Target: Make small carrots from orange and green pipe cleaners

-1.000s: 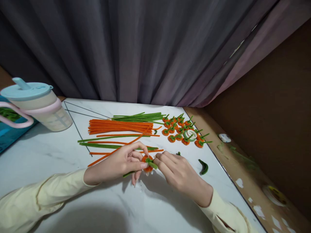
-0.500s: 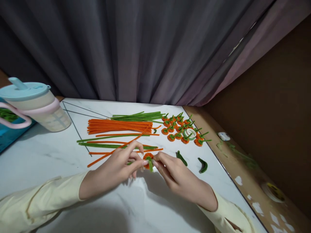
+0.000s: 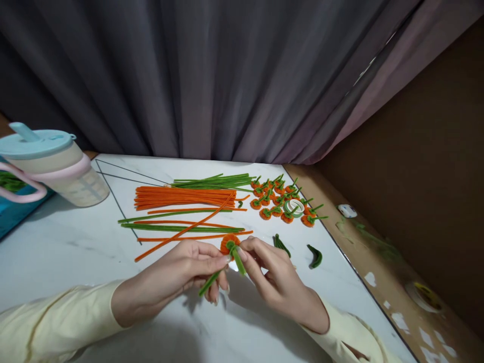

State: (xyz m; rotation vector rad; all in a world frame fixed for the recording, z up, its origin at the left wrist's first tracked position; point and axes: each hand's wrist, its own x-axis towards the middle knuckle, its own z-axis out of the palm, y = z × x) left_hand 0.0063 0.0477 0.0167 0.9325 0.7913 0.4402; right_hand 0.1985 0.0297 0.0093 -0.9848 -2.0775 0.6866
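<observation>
My left hand [image 3: 177, 277] and my right hand [image 3: 276, 280] meet over the white marble table [image 3: 75, 247], both pinching one small orange pipe-cleaner coil [image 3: 228, 243] with a green pipe-cleaner stem [image 3: 212, 280] wound at its middle. The stem's long end slants down-left under my left fingers, and a short green end lies against my right fingertips. Behind the hands lie loose orange and green pipe cleaners [image 3: 185, 197]. Several finished orange coils with green stems [image 3: 278, 201] are grouped at the back right.
A roll of tape [image 3: 294, 206] sits among the finished coils. Two short green offcuts [image 3: 315, 256] lie right of my hands. A lidded cup with a pink handle [image 3: 53, 166] stands at the far left. A grey curtain hangs behind, and a brown ledge runs along the right.
The hands have drawn slightly toward me with the coil. The green stem now trails out longer down-left below my left fingers.
</observation>
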